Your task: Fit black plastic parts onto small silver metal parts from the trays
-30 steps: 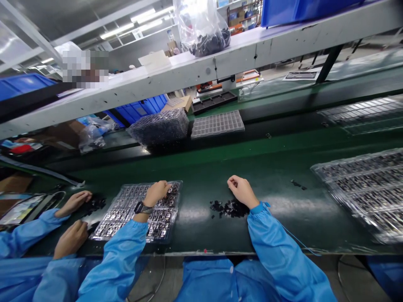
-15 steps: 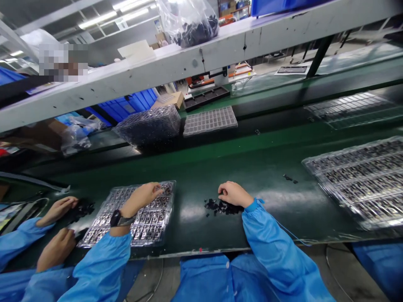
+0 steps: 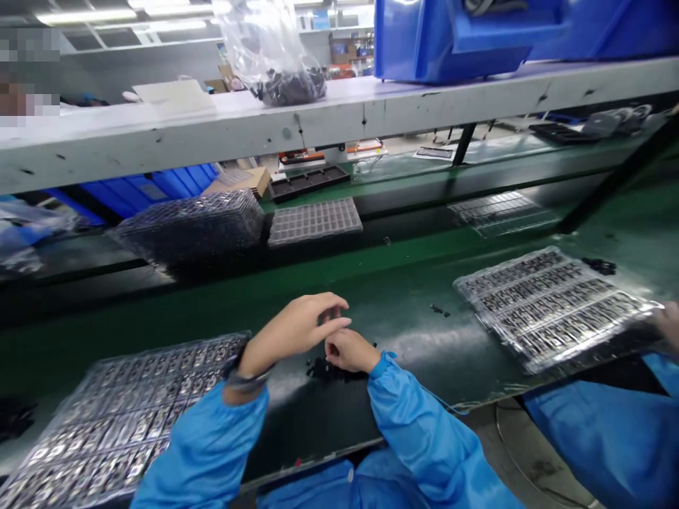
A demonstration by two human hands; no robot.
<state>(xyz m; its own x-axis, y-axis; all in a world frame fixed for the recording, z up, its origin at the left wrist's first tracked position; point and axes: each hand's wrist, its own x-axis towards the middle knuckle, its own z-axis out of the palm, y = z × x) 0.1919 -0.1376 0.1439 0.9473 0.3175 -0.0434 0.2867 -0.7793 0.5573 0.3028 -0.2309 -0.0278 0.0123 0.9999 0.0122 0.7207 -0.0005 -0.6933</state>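
My left hand (image 3: 300,325), a dark band at its wrist, hovers beside and partly above my right hand. Its fingers and thumb are apart, and no object shows between them. Curled over a pile of small black pieces (image 3: 320,369), my right hand (image 3: 347,350) has its fingers closed; whatever they hold is hidden. To the left lies a clear plastic tray (image 3: 132,396) filled with rows of small metallic parts, its right edge partly behind my left wrist and sleeve.
A second filled tray (image 3: 552,304) lies at right, near another person's hand (image 3: 669,322). A few black bits (image 3: 439,309) lie between. Behind stand stacked clear trays (image 3: 196,226) and a single tray (image 3: 315,219). A white shelf (image 3: 329,120) crosses above, bearing blue bins (image 3: 414,42).
My left hand has left the tray and come right, up to my right hand. My right hand stays at the black pile, fingers curled. The view has turned, bringing more of the right side in.
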